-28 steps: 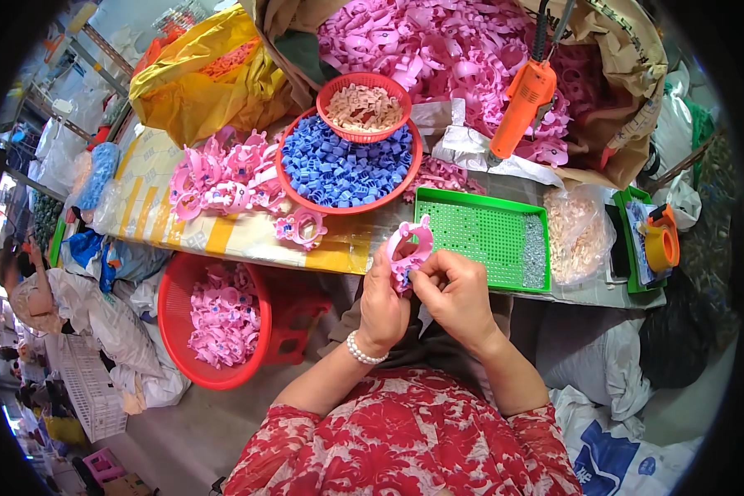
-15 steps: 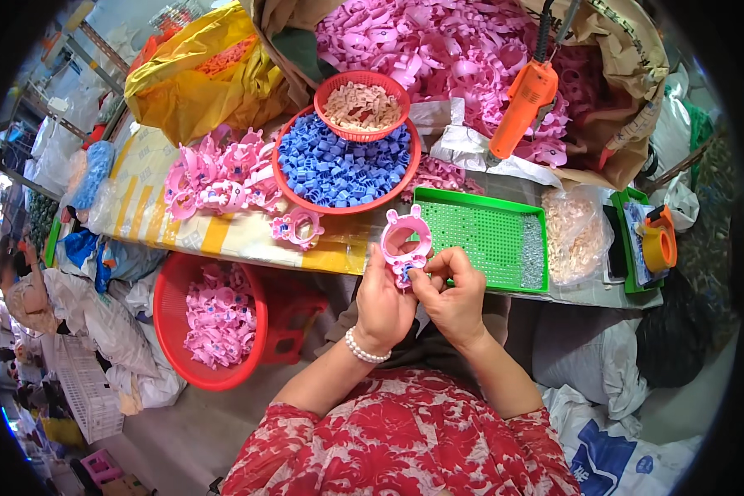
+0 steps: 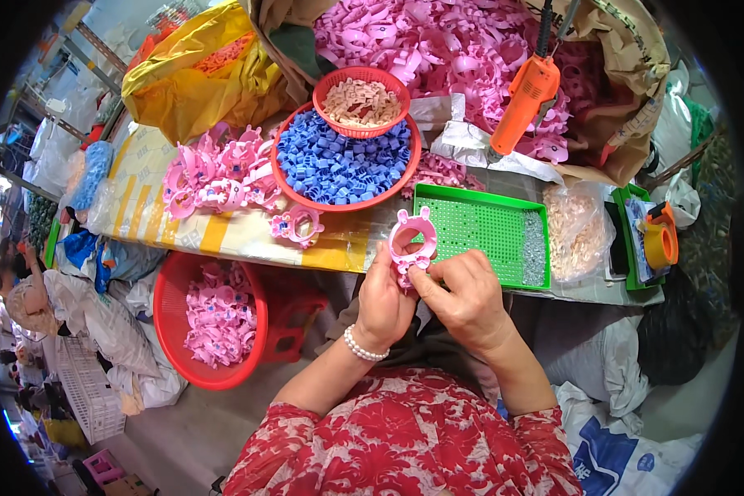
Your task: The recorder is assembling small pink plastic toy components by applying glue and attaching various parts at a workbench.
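In front of my chest, my left hand (image 3: 383,302) grips a pink plastic ring-shaped part with two small ears (image 3: 405,259), held upright with its ears at the top. My right hand (image 3: 466,301) has its fingers curled, and the thumb presses on the lower end of that same part. The thumb hides what lies beneath it. Just beyond the hands is a green perforated tray (image 3: 481,200) with small clear-grey pieces along its right end. A similar pink part (image 3: 299,226) lies at the table's front edge.
A red basket (image 3: 417,162) holds blue clips, with a smaller red basket (image 3: 319,101) of cream pieces on it. An orange electric screwdriver (image 3: 522,109) hangs near a paper sack (image 3: 636,107) of pink parts. A red tub (image 3: 167,326) stands at lower left.
The pink part has shifted slightly right and down. My right hand has turned and moved right, its thumb now covering the blue piece that showed on the part's lower end.
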`<state>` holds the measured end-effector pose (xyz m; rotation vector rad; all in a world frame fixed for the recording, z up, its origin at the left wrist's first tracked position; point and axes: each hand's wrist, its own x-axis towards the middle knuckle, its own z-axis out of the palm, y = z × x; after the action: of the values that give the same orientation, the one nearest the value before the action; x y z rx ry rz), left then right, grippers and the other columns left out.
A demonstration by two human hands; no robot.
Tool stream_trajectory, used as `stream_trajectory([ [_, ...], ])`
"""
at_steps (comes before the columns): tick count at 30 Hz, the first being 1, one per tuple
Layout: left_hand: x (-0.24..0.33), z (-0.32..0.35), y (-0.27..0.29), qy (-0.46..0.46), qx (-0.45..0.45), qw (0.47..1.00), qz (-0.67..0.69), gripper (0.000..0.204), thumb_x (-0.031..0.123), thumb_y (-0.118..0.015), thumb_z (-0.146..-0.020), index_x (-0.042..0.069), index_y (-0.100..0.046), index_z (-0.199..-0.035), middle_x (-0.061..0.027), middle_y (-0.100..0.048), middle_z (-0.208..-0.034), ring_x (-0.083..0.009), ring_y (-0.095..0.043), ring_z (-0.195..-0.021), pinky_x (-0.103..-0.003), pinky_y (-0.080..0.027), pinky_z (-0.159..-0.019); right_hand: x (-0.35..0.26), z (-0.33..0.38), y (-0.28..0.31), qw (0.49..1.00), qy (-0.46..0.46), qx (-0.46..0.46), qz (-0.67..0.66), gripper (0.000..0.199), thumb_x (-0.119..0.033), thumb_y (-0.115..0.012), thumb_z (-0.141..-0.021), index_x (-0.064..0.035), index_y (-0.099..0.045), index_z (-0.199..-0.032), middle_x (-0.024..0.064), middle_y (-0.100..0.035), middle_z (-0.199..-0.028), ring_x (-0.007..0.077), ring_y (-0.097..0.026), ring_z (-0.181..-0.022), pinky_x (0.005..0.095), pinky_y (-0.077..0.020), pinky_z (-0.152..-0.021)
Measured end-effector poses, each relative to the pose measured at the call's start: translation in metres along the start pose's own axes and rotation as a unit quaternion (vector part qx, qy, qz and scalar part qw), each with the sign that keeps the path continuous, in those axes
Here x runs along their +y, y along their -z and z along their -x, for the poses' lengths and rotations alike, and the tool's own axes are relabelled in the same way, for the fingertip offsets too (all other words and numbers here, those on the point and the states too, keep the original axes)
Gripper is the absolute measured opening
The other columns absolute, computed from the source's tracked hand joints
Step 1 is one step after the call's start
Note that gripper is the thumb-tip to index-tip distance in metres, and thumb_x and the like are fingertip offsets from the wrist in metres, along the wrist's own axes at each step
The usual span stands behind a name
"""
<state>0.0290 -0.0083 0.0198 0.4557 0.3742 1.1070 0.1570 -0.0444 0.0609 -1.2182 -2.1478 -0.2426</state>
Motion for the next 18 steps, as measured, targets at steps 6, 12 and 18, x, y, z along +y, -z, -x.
stream_trajectory([
  [6, 0.002, 0.001, 0.003, 0.014, 0.017, 1.0, -0.007, 0.05, 0.036, -0.019, -0.101, 0.002, -0.044, -0.127, -0.0095, -0.055, -0.117, -0.0193, -0.053, -0.104, -0.036, -0.041, -0.093, 0.005, 0.001, -0.005, 0.998, -0.026, 0.051, -0.037, 0.01, -0.007, -0.064, -0.067, -0.0061, -0.062, -0.077, 0.0038, -0.052, -0.068, 0.0203, -0.053, -0.061, 0.0335, -0.0409, -0.057],
  [12, -0.003, -0.001, 0.006, -0.054, 0.013, 0.997, -0.052, 0.051, 0.037, -0.018, -0.101, 0.001, -0.042, -0.128, -0.0093, -0.056, -0.112, -0.0186, -0.055, -0.095, -0.035, -0.044, -0.087, -0.01, 0.004, -0.016, 0.939, -0.24, 0.069, -0.237, 0.008, -0.002, -0.067, -0.071, -0.002, -0.059, -0.072, 0.0105, -0.055, -0.064, 0.0266, -0.054, -0.056, 0.0357, -0.0419, -0.052],
  [18, -0.009, 0.004, 0.005, -0.081, 0.012, 0.991, -0.105, 0.047, 0.034, -0.02, -0.102, 0.001, -0.043, -0.127, -0.0075, -0.054, -0.113, -0.0139, -0.053, -0.096, -0.029, -0.042, -0.087, -0.012, 0.003, -0.017, 0.917, -0.285, 0.035, -0.277, 0.008, -0.004, -0.065, -0.074, -0.0002, -0.058, -0.071, 0.0122, -0.056, -0.064, 0.0284, -0.055, -0.056, 0.037, -0.0424, -0.051],
])
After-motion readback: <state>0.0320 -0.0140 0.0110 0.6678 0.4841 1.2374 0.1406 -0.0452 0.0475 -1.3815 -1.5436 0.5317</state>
